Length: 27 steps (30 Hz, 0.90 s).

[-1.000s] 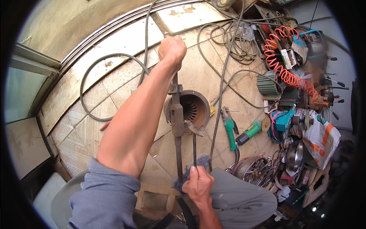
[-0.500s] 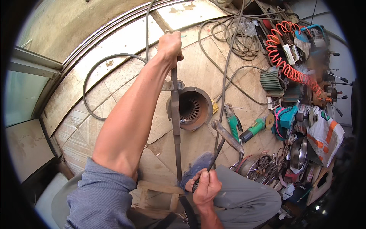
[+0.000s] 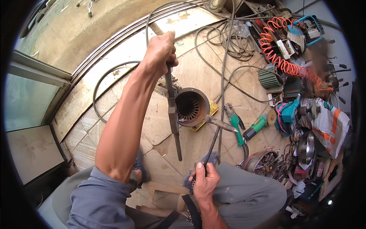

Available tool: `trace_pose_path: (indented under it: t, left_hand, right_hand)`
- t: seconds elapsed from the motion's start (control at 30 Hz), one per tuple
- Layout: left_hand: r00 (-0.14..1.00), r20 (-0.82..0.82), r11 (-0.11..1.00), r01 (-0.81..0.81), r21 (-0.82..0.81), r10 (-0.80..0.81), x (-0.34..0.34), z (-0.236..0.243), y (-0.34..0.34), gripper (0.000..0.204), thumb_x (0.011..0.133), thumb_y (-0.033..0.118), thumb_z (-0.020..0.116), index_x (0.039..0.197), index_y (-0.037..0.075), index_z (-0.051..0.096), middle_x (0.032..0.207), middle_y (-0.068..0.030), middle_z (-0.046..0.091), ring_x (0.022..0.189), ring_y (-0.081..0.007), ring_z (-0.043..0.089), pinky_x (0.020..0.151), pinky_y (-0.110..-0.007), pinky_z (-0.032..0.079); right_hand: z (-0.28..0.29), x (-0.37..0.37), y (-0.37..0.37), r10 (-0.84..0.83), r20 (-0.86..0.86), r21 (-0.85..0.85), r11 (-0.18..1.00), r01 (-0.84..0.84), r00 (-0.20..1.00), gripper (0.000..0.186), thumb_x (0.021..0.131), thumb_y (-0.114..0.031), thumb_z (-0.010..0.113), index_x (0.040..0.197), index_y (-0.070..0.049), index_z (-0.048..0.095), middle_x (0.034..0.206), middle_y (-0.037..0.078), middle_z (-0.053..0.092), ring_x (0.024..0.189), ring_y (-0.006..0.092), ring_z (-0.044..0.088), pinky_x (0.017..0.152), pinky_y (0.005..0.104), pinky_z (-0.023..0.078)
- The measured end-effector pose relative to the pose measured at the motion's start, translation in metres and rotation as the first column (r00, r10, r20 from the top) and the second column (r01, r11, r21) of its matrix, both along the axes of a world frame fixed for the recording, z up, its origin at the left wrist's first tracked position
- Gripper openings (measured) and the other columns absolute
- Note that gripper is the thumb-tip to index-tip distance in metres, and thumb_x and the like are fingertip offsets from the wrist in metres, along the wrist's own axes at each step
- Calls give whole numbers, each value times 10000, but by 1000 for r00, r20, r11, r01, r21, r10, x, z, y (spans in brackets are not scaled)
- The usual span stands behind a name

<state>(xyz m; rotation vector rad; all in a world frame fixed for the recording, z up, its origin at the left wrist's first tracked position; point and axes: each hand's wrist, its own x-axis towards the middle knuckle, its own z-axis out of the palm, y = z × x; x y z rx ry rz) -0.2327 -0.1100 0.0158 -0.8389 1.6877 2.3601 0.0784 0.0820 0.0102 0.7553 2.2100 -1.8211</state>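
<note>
My left hand, stretched forward, has its fingers wrapped round a long dark metal bar with a thicker middle section, tilted beside an open metal cylinder. The cylinder stands on the floor, its inside ringed with slots; a yellow object shows behind its right side. Low at the centre, my right hand grips the thin black handle of a hammer, whose narrow, pointed metal head is at the lower right of the cylinder. A bracket partly behind the bar is too obscured to make out.
Cables loop over the tiled floor. At right lie a green clamp, an angle grinder, a red coiled hose, a finned motor and piled tools. A glazed door is at left, a wooden stool below.
My left hand has shifted leftward with the bar, whose lower end has risen. The hammer's head has swung rightward and risen slightly from its place half a second ago. The view has shifted slightly.
</note>
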Motion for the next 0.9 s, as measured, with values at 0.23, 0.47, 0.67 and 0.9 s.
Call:
trace_pose_path:
  t: [0.23,0.47,0.67,0.9]
  left_hand:
    - [882,-462,984,7,-175,-89,70,145,-6,416,1029,335,578,676,174,425,547,62,326,449,-75,307,465,-293,388]
    - [488,-851,953,-113,-281,-193,128,209,17,499,1063,332,506,610,129,458,504,31,399,399,-59,345,371,-249,294]
    - [318,-943,989,-78,-123,-93,149,192,43,485,1074,281,491,639,83,409,566,8,384,493,-63,308,455,-268,288]
    - [296,-951,985,-119,-126,-86,170,145,64,502,1065,287,441,627,47,393,539,-23,362,463,-99,308,447,-283,307]
  right_hand:
    - [27,12,6,-33,-97,-87,996,24,995,305,1028,-196,591,793,-19,515,634,50,568,517,110,552,485,262,450]
    - [45,20,14,-64,-187,-128,991,40,980,295,1023,-197,594,803,-10,533,625,45,566,506,111,555,470,267,446]
    - [52,28,24,-61,-212,-105,994,39,975,290,1019,-218,603,825,-8,557,622,43,567,506,111,562,466,262,440]
    - [49,27,32,-135,-185,-132,985,111,973,292,1011,-234,619,831,-12,558,627,36,564,511,108,559,475,261,445]
